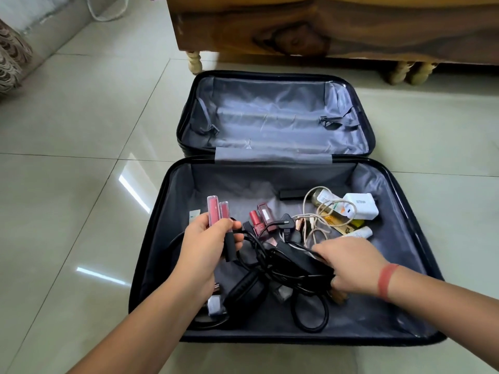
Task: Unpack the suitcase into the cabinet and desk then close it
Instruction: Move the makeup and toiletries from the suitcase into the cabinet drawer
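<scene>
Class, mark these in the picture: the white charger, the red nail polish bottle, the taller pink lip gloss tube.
white charger (360, 209): head view, flat top face.
red nail polish bottle (258, 227): head view, glass body.
taller pink lip gloss tube (212, 211): head view, pink upper part.

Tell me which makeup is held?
The two tall pink tubes, gripped in the left hand; the red nail polish and maroon lipstick lie in the suitcase.

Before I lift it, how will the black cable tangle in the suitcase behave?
Probably floppy: the black cable tangle lies in loose loops, so it should sag from the right hand. Its adapter brick likely weights one end. It lies bunched against the headphones, so it may drag them.
</scene>
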